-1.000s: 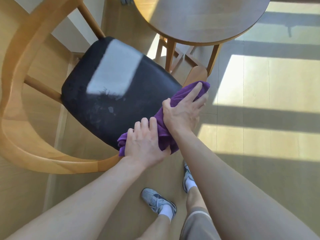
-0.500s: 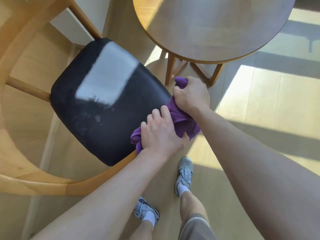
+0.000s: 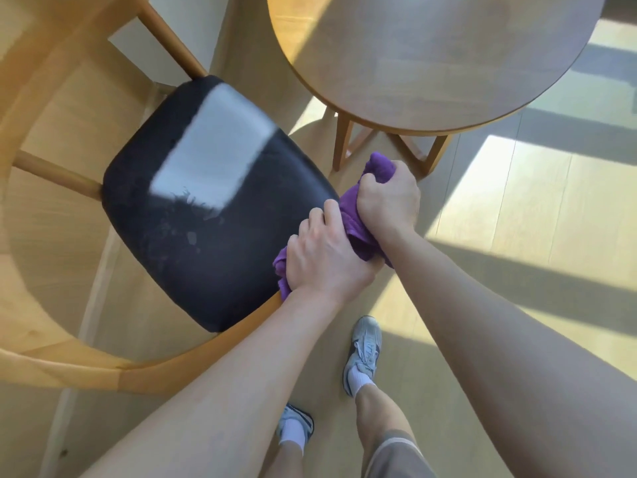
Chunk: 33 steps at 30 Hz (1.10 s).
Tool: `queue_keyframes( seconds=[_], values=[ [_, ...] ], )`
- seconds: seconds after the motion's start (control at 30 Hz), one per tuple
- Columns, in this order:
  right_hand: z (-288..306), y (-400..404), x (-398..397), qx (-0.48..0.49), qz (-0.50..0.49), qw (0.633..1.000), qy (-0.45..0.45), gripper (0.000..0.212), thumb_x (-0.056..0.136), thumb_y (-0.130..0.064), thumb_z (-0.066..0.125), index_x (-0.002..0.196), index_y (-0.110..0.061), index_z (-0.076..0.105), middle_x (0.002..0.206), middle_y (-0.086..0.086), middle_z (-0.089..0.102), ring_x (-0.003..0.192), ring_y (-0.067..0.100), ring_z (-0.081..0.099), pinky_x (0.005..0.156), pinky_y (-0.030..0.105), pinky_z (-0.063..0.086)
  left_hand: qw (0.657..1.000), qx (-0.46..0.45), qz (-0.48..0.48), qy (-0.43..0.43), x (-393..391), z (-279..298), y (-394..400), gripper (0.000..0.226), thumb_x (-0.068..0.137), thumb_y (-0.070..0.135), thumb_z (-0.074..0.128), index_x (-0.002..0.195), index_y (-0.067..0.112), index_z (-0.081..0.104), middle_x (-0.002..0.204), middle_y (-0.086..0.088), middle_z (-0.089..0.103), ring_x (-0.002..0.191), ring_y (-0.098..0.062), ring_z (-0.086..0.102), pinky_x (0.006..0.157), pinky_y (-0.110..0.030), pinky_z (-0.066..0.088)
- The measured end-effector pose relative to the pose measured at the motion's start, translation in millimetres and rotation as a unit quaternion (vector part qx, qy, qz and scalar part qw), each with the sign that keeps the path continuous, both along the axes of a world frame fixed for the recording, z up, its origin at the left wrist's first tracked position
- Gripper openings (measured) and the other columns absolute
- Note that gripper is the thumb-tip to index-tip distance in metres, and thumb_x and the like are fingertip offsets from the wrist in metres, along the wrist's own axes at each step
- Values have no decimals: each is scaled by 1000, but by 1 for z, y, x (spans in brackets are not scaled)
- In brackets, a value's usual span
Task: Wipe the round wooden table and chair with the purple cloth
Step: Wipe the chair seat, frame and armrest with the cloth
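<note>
Change: right hand (image 3: 387, 198) went from flat, fingers spread over the cloth (image 3: 355, 222), to a tight fist bunching it up; cloth now scrunched instead of laid along the chair (image 3: 213, 188) edge.
Meaning: looks like gathering or wringing the cloth, not an actual wipe stroke; guessing a regrip before the next pass.
Right grip: closed hard round the upper end of the cloth, a purple tuft poking out above the knuckles.
Left grip: left hand (image 3: 324, 257) curled round the lower end, fingers wrapped tight, bit of purple sticking out below the wrist.
Cloth spot: twisted between both fists, right at the near-right corner of the seat, just beside the wooden frame.
Cloth look: purple, soft terry-ish, rumpled into a rope.
Seat: dark cushion, dusty specks and smudges, bright sun patch on it; probably still needs wiping.
Worktop (image 3: 431, 60): round, wood, nothing touching it; well apart from the cloth.
</note>
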State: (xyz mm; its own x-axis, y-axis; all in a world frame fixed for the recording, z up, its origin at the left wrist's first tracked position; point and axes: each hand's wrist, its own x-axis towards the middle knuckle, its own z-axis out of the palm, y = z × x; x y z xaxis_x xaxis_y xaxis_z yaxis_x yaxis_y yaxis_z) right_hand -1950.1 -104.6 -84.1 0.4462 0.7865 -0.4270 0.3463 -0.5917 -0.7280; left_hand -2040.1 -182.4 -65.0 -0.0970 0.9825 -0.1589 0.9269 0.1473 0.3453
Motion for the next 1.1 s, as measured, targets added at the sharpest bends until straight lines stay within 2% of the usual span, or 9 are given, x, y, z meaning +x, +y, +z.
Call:
queue_keyframes(
  seconds=[0.13,0.27,0.37,0.43,0.53,0.73,0.87,0.97,1.1],
  values=[
    [3,-17,-5,72,87,992,-51,20,96,-38,55,115,-31,54,101,-12,60,95,12,60,87,35,52,998,30,-32,39,-10,-1,-16,76,67,75,65,112,16,46,100,-1,56,88,-24,57,71,-39,47],
    [7,-45,-17,141,168,965,-147,36,96,-45,51,126,-26,55,126,-3,58,118,17,52,102,37,44,994,70,-56,60,-38,1,-54,76,76,70,56,121,9,54,98,-6,56,86,-28,54,72,-42,46],
    [11,-72,-35,121,228,931,-256,47,96,-50,45,134,-23,51,153,5,43,146,25,32,124,51,22,988,96,-91,78,-67,-1,-86,77,81,62,63,133,6,53,107,-9,58,94,-31,55,82,-45,47],
    [13,-90,-48,87,258,911,-311,56,97,-52,38,144,-22,43,166,7,26,156,27,13,127,53,5,984,105,-113,88,-85,-1,-105,76,84,58,65,138,6,50,115,-12,58,102,-34,56,92,-47,47],
    [15,-120,-73,65,304,884,-350,65,99,-53,28,152,-17,37,171,8,12,159,26,0,127,52,-6,978,115,-144,103,-118,-2,-132,75,87,59,61,140,9,42,122,-13,58,111,-35,55,100,-49,44],
    [19,-184,-146,40,317,881,-349,58,98,-48,25,132,-10,53,163,12,33,157,28,9,126,53,-5,957,146,-216,131,-209,-6,-173,76,83,58,71,137,15,40,118,-12,60,106,-35,59,97,-48,47],
    [24,-213,-204,25,325,875,-358,42,98,-43,30,97,-11,58,124,11,59,139,32,38,125,59,5,937,152,-260,179,-275,0,-184,70,85,55,71,134,16,40,98,-5,59,84,-28,58,86,-42,50],
    [31,-223,-247,3,355,864,-356,43,99,-43,28,88,-14,58,104,7,62,117,31,51,124,58,10,917,160,-295,215,-323,10,-181,45,89,36,67,127,14,57,90,-2,59,78,-26,57,83,-39,52],
    [35,-227,-292,-13,430,844,-321,45,103,-44,26,87,-16,58,102,6,67,106,30,56,114,50,25,896,155,-344,235,-381,27,-167,27,90,23,57,113,9,63,87,-5,59,81,-29,56,88,-42,50]
  ],
)
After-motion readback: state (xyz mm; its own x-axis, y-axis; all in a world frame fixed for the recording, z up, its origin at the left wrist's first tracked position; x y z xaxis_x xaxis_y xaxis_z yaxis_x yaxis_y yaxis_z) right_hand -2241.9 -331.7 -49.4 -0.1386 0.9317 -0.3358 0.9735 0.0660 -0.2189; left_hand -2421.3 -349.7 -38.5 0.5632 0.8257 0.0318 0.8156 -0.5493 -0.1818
